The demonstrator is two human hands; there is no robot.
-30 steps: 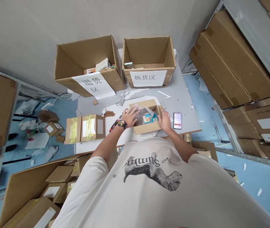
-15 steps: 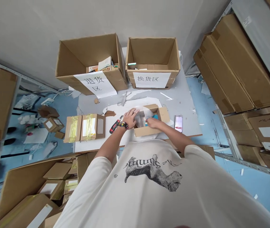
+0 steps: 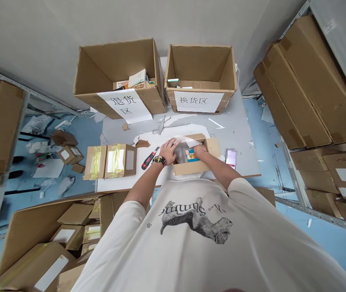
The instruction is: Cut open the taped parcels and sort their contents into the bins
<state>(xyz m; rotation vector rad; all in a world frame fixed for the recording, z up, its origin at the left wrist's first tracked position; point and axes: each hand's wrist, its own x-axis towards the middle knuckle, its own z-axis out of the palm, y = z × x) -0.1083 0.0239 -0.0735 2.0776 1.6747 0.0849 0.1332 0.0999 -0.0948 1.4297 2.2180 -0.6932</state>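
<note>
An opened cardboard box [image 3: 188, 168] lies in front of me on the table, with a blue item [image 3: 192, 155] and clear plastic inside. My left hand [image 3: 168, 151] rests at the box's left side, fingers spread over its edge and the plastic. Inside the right part of the box, my right hand [image 3: 200, 151] is beside the blue item and a white sheet [image 3: 192, 142]; its fingertips are hidden. A red and black box cutter [image 3: 150, 158] lies left of my left hand.
Two large labelled boxes [image 3: 120, 106] [image 3: 200, 95] stand at the table's back. Taped parcels [image 3: 115, 161] sit at left, a phone [image 3: 230, 158] at right. Scissors [image 3: 161, 125] and paper scraps lie behind the opened box. Stacked cartons [image 3: 319, 81] stand right.
My right hand has moved up and right inside the box, showing more of the blue item. My left hand stays at the box's left side. The whole view has shifted slightly.
</note>
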